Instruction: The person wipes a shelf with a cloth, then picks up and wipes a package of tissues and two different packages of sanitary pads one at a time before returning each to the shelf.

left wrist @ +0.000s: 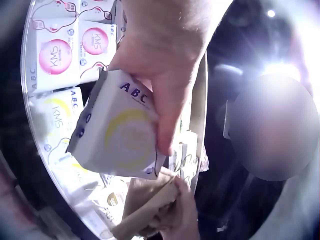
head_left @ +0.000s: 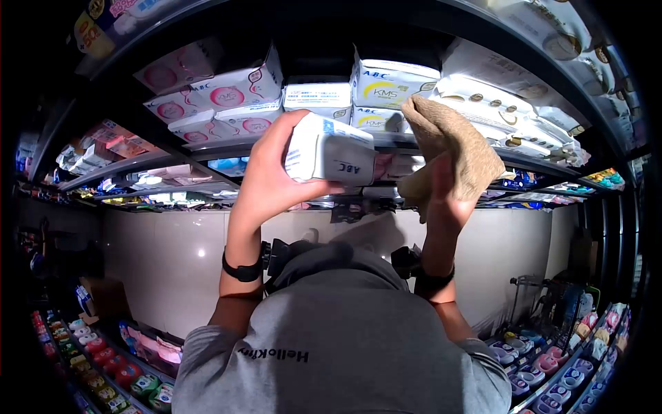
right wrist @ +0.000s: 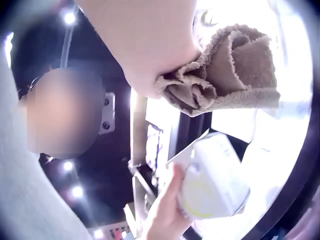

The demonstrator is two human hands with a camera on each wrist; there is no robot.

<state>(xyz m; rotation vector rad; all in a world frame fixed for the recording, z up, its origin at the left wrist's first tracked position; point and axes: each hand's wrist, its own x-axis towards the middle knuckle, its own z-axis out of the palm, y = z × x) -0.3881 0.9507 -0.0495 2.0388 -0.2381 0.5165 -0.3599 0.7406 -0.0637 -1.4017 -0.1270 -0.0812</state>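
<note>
A white ABC package (head_left: 334,153) is gripped by my left hand (head_left: 269,165), thumb along its lower edge and fingers round its far side. In the left wrist view the package (left wrist: 122,130) shows a yellow ring, and the left hand (left wrist: 162,75) pinches its edge. My right hand (head_left: 448,203) holds a folded brown cloth (head_left: 469,155) to the right of the package, not touching it in the head view. The right wrist view shows the cloth (right wrist: 245,70) bunched in the right hand (right wrist: 150,55), with the package (right wrist: 215,175) below it.
A shelf in front holds pink-ringed packages (head_left: 227,96), yellow-ringed packages (head_left: 393,86) and white packs (head_left: 483,100) on the right. Another shelf edge (head_left: 186,31) arches above. Lower shelves with goods lie beneath. Behind the person are a tiled floor (head_left: 172,241) and racks of bottles (head_left: 124,369).
</note>
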